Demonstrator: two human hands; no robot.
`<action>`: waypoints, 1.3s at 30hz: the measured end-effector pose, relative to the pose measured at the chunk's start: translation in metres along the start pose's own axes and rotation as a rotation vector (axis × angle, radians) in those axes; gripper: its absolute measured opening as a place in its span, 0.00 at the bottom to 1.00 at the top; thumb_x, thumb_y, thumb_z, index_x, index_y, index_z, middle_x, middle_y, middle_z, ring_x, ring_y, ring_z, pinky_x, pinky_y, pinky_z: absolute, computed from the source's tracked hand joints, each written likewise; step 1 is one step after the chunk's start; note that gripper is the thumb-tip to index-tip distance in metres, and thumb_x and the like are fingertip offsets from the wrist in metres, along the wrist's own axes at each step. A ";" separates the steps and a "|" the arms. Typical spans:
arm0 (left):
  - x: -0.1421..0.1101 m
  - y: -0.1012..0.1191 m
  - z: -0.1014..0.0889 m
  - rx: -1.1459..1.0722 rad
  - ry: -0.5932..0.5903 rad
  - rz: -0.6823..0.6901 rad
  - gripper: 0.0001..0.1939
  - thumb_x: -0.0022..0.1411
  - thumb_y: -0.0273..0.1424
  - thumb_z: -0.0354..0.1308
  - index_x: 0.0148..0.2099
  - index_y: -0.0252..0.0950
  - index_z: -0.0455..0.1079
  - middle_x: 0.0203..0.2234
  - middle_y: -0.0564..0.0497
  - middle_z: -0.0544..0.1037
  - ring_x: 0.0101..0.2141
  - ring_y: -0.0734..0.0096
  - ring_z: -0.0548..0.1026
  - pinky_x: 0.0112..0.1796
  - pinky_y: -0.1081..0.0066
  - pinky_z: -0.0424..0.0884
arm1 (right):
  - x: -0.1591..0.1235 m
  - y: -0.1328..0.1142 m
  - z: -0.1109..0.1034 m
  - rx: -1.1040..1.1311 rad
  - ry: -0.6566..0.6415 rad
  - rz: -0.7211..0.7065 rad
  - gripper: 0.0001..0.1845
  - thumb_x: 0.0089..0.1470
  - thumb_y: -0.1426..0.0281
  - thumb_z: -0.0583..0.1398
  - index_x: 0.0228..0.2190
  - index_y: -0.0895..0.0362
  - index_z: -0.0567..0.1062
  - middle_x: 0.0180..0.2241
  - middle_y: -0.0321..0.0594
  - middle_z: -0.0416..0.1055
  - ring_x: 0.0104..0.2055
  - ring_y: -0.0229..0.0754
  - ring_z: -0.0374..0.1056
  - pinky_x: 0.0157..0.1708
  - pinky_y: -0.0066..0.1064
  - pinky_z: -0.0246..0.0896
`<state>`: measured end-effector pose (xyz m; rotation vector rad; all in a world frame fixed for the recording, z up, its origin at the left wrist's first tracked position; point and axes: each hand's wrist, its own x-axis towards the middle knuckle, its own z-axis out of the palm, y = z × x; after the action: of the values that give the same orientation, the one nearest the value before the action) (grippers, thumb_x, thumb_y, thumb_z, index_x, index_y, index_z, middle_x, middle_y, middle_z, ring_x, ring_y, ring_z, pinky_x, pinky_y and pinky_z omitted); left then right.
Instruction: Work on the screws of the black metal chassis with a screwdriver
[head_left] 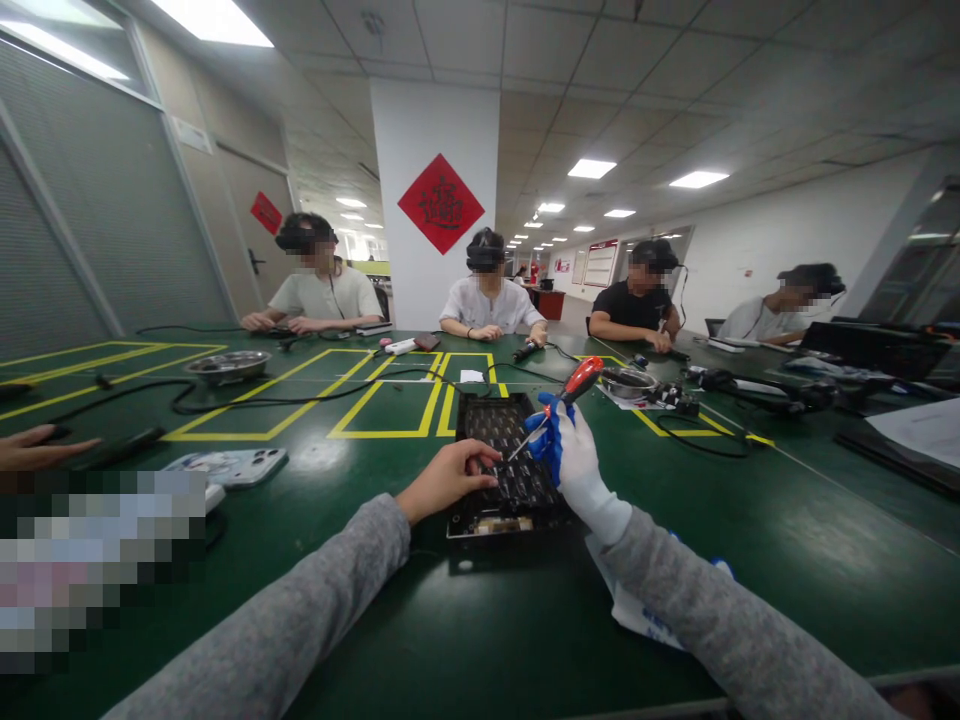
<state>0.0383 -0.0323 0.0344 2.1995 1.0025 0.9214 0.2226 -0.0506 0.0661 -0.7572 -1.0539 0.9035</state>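
On the green table in front of me lies a black rectangular device housing [501,508] with rows of small metallic marks and a pale strip at its near end. My right hand [576,452], in a white and blue glove, grips a screwdriver [582,379] with a red and black handle. The shaft slants down to the left, its tip close to the housing's surface. My bare left hand [448,478] rests at the housing's left side, thumb and fingertips drawn together beside the screwdriver tip. Whatever sits between those fingertips is too small to make out.
A white and blue glove [637,605] lies under my right forearm. Metal bowls [229,366] [628,381], a phone [232,467] and black cables [315,398] are on the table. Several people sit across; another person's hand [41,447] reaches in at left.
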 end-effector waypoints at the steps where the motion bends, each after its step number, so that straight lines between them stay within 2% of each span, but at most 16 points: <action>1: 0.000 0.000 0.000 0.011 0.003 -0.001 0.17 0.49 0.35 0.59 0.42 0.34 0.70 0.31 0.51 0.72 0.25 0.76 0.66 0.28 0.74 0.64 | 0.001 -0.001 -0.001 0.008 0.007 0.008 0.22 0.50 0.54 0.53 0.42 0.56 0.66 0.24 0.34 0.68 0.18 0.30 0.60 0.17 0.22 0.57; 4: -0.001 -0.002 0.001 0.034 0.051 -0.005 0.13 0.51 0.35 0.56 0.38 0.34 0.71 0.27 0.51 0.72 0.25 0.76 0.65 0.27 0.74 0.64 | 0.001 -0.003 -0.002 0.028 -0.018 0.057 0.23 0.49 0.54 0.53 0.41 0.57 0.66 0.23 0.34 0.68 0.17 0.30 0.59 0.17 0.22 0.56; 6: -0.001 -0.008 0.001 0.059 0.158 -0.003 0.12 0.53 0.34 0.55 0.37 0.34 0.71 0.28 0.50 0.71 0.27 0.74 0.67 0.30 0.72 0.65 | 0.001 -0.003 -0.003 0.041 -0.043 0.072 0.23 0.49 0.54 0.53 0.41 0.57 0.66 0.23 0.34 0.68 0.17 0.30 0.59 0.16 0.22 0.56; 8: 0.000 -0.018 -0.001 0.100 0.288 -0.006 0.12 0.52 0.33 0.55 0.39 0.35 0.70 0.32 0.49 0.71 0.32 0.71 0.68 0.36 0.69 0.66 | 0.000 -0.002 -0.002 0.046 -0.048 0.066 0.23 0.48 0.54 0.54 0.41 0.58 0.66 0.22 0.34 0.67 0.17 0.30 0.59 0.16 0.22 0.56; 11: 0.004 -0.035 -0.002 0.119 0.389 -0.074 0.21 0.49 0.28 0.55 0.49 0.36 0.65 0.43 0.46 0.69 0.40 0.67 0.68 0.44 0.64 0.65 | -0.001 -0.001 -0.002 0.038 -0.030 0.060 0.23 0.49 0.54 0.54 0.41 0.57 0.66 0.22 0.33 0.67 0.16 0.30 0.58 0.16 0.22 0.55; 13: 0.006 -0.044 -0.003 0.086 0.384 -0.127 0.26 0.50 0.25 0.51 0.54 0.36 0.60 0.49 0.44 0.66 0.46 0.66 0.66 0.49 0.63 0.61 | -0.001 0.000 -0.002 0.052 -0.035 0.064 0.22 0.49 0.55 0.54 0.41 0.57 0.66 0.22 0.33 0.67 0.17 0.30 0.58 0.16 0.22 0.56; 17: 0.008 -0.050 -0.004 0.007 0.311 -0.147 0.27 0.53 0.24 0.46 0.56 0.36 0.58 0.54 0.46 0.62 0.55 0.65 0.58 0.56 0.62 0.50 | -0.001 0.001 -0.002 0.079 -0.071 0.068 0.22 0.50 0.55 0.53 0.42 0.57 0.66 0.23 0.34 0.67 0.17 0.30 0.59 0.16 0.22 0.56; 21: 0.007 -0.056 -0.012 0.012 0.343 -0.203 0.25 0.51 0.24 0.46 0.54 0.35 0.62 0.52 0.47 0.66 0.54 0.65 0.60 0.56 0.63 0.51 | -0.001 0.001 -0.002 0.065 -0.066 0.054 0.22 0.50 0.55 0.53 0.42 0.57 0.66 0.23 0.33 0.67 0.17 0.30 0.59 0.15 0.22 0.56; 26: 0.008 -0.066 -0.019 0.027 0.371 -0.208 0.23 0.51 0.24 0.47 0.51 0.36 0.65 0.50 0.48 0.68 0.51 0.65 0.63 0.54 0.63 0.54 | -0.005 0.003 0.000 0.079 -0.095 0.074 0.21 0.50 0.56 0.53 0.42 0.56 0.66 0.23 0.33 0.67 0.17 0.30 0.59 0.16 0.22 0.56; 30: 0.005 -0.044 -0.023 0.122 0.434 -0.133 0.17 0.52 0.30 0.52 0.46 0.37 0.69 0.45 0.48 0.70 0.47 0.64 0.65 0.49 0.63 0.59 | -0.007 0.007 0.001 0.051 -0.102 0.103 0.22 0.50 0.55 0.53 0.41 0.57 0.66 0.23 0.34 0.67 0.17 0.30 0.59 0.16 0.22 0.56; 32: 0.000 -0.023 -0.023 0.075 0.342 -0.073 0.15 0.56 0.36 0.50 0.42 0.36 0.71 0.33 0.49 0.74 0.37 0.67 0.69 0.42 0.67 0.63 | -0.007 0.009 0.002 0.041 -0.106 0.115 0.23 0.49 0.54 0.53 0.41 0.57 0.66 0.23 0.34 0.68 0.17 0.30 0.59 0.15 0.22 0.56; 33: -0.003 -0.012 -0.022 0.024 0.230 -0.047 0.17 0.58 0.38 0.47 0.40 0.35 0.73 0.26 0.51 0.73 0.31 0.69 0.69 0.37 0.69 0.64 | -0.008 0.010 0.002 0.037 -0.111 0.120 0.23 0.49 0.54 0.53 0.41 0.57 0.66 0.23 0.34 0.68 0.16 0.30 0.59 0.15 0.22 0.56; 35: -0.009 0.007 -0.020 -0.024 0.103 -0.005 0.24 0.61 0.41 0.40 0.33 0.34 0.75 0.17 0.52 0.68 0.24 0.73 0.66 0.33 0.71 0.63 | -0.008 0.011 0.002 0.029 -0.119 0.122 0.23 0.49 0.54 0.54 0.41 0.57 0.67 0.22 0.34 0.67 0.17 0.30 0.60 0.15 0.22 0.56; 39: -0.017 0.026 -0.012 -0.014 0.075 0.055 0.29 0.63 0.42 0.35 0.29 0.35 0.76 0.18 0.52 0.65 0.24 0.74 0.64 0.33 0.72 0.61 | -0.011 0.010 0.002 0.031 -0.132 0.121 0.22 0.49 0.54 0.54 0.41 0.57 0.67 0.22 0.33 0.67 0.17 0.30 0.60 0.15 0.21 0.57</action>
<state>0.0318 -0.0583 0.0546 2.2048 0.9709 1.0397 0.2155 -0.0553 0.0536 -0.7496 -1.1167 1.0829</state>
